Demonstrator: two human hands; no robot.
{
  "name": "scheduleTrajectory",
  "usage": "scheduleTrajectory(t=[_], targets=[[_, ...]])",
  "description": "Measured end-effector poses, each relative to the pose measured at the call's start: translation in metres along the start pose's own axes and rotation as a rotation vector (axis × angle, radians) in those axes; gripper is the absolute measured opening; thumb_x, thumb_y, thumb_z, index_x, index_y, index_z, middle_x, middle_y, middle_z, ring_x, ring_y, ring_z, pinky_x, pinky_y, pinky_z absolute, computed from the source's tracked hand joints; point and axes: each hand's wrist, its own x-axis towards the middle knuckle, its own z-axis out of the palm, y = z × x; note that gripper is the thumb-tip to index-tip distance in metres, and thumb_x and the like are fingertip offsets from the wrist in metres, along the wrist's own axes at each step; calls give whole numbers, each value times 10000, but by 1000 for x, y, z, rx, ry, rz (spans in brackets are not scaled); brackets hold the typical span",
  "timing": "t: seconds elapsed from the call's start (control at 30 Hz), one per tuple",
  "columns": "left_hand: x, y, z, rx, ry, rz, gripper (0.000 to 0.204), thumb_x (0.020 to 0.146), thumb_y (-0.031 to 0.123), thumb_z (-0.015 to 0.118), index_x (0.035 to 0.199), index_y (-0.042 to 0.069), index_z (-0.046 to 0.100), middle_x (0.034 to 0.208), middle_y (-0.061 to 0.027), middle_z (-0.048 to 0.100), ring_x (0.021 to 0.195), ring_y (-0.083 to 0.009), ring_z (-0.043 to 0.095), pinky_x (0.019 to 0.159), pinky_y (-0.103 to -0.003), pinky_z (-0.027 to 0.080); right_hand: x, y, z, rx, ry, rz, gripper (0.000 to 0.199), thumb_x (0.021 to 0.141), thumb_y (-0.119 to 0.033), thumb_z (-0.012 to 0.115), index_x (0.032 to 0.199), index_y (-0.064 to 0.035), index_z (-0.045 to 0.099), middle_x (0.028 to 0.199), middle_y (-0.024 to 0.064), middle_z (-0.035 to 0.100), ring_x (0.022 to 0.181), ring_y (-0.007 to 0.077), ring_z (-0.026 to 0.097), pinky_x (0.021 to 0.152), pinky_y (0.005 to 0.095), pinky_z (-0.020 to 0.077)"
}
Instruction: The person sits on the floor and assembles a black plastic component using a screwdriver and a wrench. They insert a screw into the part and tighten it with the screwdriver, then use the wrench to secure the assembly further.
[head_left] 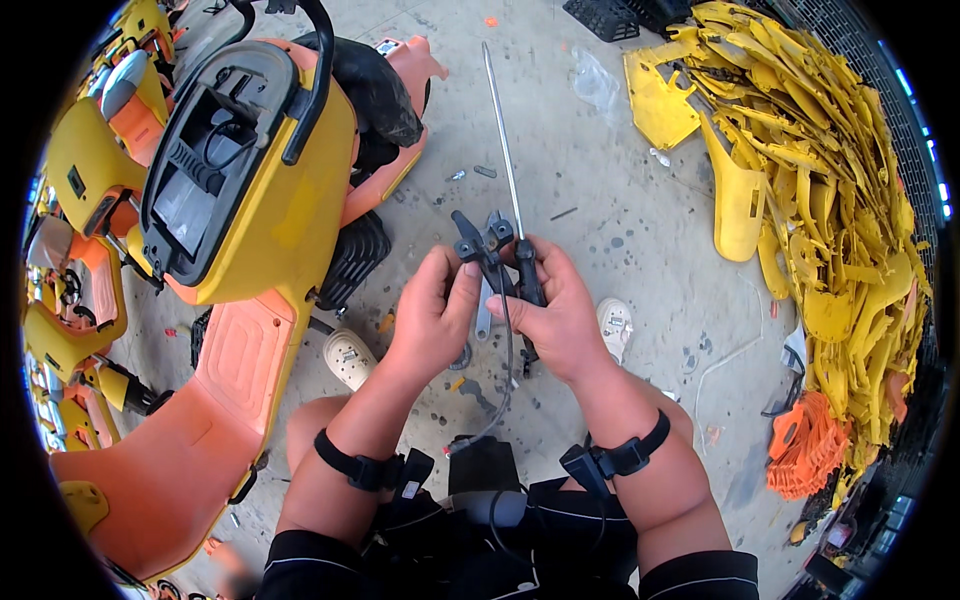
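Left hand fingers pinch a black brake lever assembly; right hand fingers grip a long screwdriver — both above the concrete floor.

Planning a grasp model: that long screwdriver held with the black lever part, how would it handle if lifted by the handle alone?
The screwdriver has a thin, straight metal shaft, so it is probably stiff. With the right hand on its dark handle, the long shaft would likely feel tip-heavy. Set on the concrete floor, it may well roll.
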Motion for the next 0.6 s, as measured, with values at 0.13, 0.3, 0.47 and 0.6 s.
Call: scheduleTrajectory(t=[0.13, 0.3, 0.47, 0.6], targets=[[0, 8, 5, -198, 9, -74, 261, 1049, 231, 506, 860, 52, 489, 683, 25, 484, 630, -64, 431, 547, -249, 376, -1, 5, 1, 9, 5, -84, 656, 849, 105, 667, 1419, 1, 360, 1302, 99, 519, 1152, 161, 559, 917, 296, 524], [7, 22, 6, -569, -35, -431, 296, 1049, 264, 456, 816, 84, 493, 648, 42, 436, 571, -69, 406, 508, -244, 342, 1, 14, -3, -7, 12, -123, 671, 848, 107, 662, 1428, -4, 343, 1312, 109, 516, 1176, 179, 550, 954, 320, 513], [12, 15, -2, -1012, -129, -731, 304, 1029, 300, 479, 816, 84, 497, 652, 19, 433, 539, -97, 390, 495, -255, 340, 2, 21, -3, -87, 29, -188, 670, 857, 90, 660, 1434, -11, 335, 1301, 115, 519, 1167, 177, 556, 956, 330, 511], [12, 16, -5, -787, -163, -558, 314, 1038, 327, 479, 855, 74, 515, 688, -6, 487, 595, -121, 461, 556, -263, 395, 1, 17, -3, -74, -16, -110, 661, 858, 63, 679, 1428, -30, 357, 1289, 112, 522, 1167, 171, 556, 965, 334, 501]])
